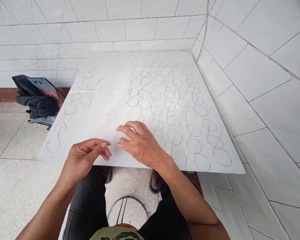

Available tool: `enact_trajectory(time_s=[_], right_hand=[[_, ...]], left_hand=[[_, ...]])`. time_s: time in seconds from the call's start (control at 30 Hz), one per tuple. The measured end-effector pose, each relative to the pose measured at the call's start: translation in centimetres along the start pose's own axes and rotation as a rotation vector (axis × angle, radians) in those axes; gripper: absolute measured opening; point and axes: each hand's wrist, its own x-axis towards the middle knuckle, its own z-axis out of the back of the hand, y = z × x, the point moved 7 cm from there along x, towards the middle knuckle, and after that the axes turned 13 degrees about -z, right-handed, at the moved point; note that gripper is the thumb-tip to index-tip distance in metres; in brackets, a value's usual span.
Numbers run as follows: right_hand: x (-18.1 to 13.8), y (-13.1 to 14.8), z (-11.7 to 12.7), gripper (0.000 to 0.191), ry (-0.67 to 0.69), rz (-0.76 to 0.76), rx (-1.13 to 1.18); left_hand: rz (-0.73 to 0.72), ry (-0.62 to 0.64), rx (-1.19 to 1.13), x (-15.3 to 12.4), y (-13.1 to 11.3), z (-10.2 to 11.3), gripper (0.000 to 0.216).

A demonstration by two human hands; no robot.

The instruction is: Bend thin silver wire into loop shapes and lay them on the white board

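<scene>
A white board (110, 76) lies in front of me with several rows of bent wire loops (165, 96) laid out on its right half and a few more wire loops (76, 100) along its left side. My left hand (86, 158) hovers at the board's near edge with thumb and fingers pinched together; what they pinch is too thin to name. My right hand (140, 143) rests over the near middle of the board, fingers curled down beside the closest loops; I cannot see anything in it.
White tiled walls (252, 66) close in behind and on the right. A dark bag (37, 96) lies on the speckled floor at the left. Between my knees a coil of wire (127, 206) sits on the floor.
</scene>
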Motion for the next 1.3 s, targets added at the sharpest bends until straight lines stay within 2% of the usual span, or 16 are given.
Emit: enact_trajectory(time_s=[0.1, 0.3, 0.43, 0.57, 0.7, 0.8, 0.93, 1.07, 1.17, 1.3], right_hand=[[-0.2, 0.4, -0.8, 0.023, 0.034, 0.084, 0.080], [-0.4, 0.4, -2.4, 0.038, 0.025, 0.004, 0.107], [-0.1, 0.2, -2.6, 0.041, 0.003, -0.064, 0.109], [0.0, 0.1, -1.7, 0.036, 0.021, -0.007, 0.145], [-0.1, -0.1, -0.4, 0.030, 0.073, 0.038, 0.245], [-0.5, -0.1, -0.5, 0.029, 0.146, 0.041, 0.311], [-1.0, -0.6, -2.1, 0.035, 0.217, -0.084, 0.298], [-1.0, -1.0, -2.7, 0.036, 0.251, -0.235, 0.322], [-0.8, -0.8, -2.4, 0.030, 0.337, -0.245, 0.429], [-0.6, -0.7, -2.0, 0.029, 0.416, -0.237, 0.510]], left_hand=[[-0.025, 0.043, 0.088, -0.2, -0.8, 1.0, 0.021], [-0.042, 0.064, 0.249, -2.1, -1.2, 1.5, 0.021], [-0.007, -0.030, 0.216, -3.2, -0.3, 1.0, 0.020], [0.016, -0.124, 0.201, -2.8, -0.3, 1.7, 0.019], [0.038, -0.079, 0.086, -1.5, 0.3, 2.9, 0.021], [0.046, -0.024, 0.057, -1.0, 0.7, 3.7, 0.022], [0.047, -0.027, 0.073, -1.3, 0.4, 3.6, 0.020], [0.019, -0.143, 0.138, -1.8, -0.6, 3.2, 0.018], [-0.006, -0.191, 0.187, -1.9, -0.9, 3.0, 0.018], [-0.004, -0.118, 0.306, -1.6, -0.5, 2.8, 0.020]])
